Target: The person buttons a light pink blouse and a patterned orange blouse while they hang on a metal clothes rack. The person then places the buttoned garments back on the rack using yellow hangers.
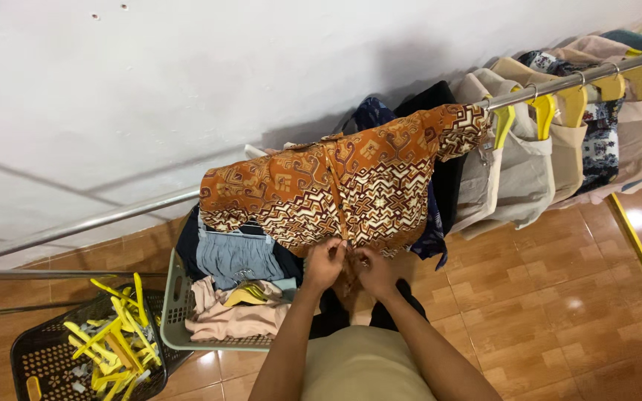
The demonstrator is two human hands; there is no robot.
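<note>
orange and brown patterned batik shirt (339, 186) hangs draped over the silver metal rail (91, 221), its long axis running along the rail from 8 o'clock up to 2 o'clock, straight ahead of us at 12 o'clock. our left hand (325, 263) and right hand (374, 271) sit side by side at its lower front edge, both grips pinched shut on the cloth, equally near. a grey plastic laundry basket (180, 327) of clothes sits at 9 o'clock, a black basket (42, 364) of yellow hangers beyond it, on brown floor tiles (559, 297); hung garments (559, 148) fill 2 o'clock.

White wall (187, 82) (glossy terracotta floor (559, 297))
</note>
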